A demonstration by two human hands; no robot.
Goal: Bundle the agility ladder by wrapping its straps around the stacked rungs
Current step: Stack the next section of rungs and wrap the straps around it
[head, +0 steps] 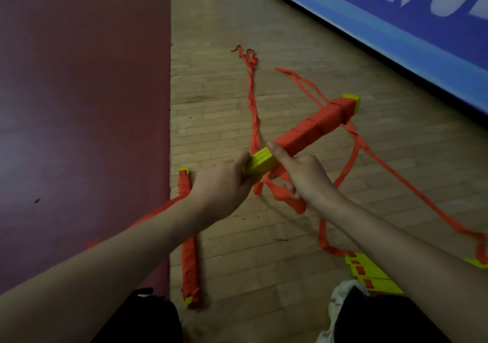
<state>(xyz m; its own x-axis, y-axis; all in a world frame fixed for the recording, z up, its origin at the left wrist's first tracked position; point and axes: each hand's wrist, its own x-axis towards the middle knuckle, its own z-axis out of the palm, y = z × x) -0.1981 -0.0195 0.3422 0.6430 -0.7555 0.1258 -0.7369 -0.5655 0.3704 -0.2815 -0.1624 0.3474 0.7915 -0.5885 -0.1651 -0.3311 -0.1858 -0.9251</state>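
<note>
A stack of yellow rungs [261,161], mostly wrapped in red strap [314,127], is held above the wooden floor, pointing away to the right. My left hand [221,184] grips the bare yellow near end. My right hand [301,173] holds a bunch of loose red strap [287,200] under the stack, thumb lying along the wrapped part. Long red strap tails [253,105] trail over the floor beyond and to the right.
A second bundle [188,237], fully wrapped in red, lies on the floor by the dark red mat [84,105]. More yellow rungs [369,274] lie at lower right beside my shoe [343,295]. A blue banner wall [396,25] runs along the upper right.
</note>
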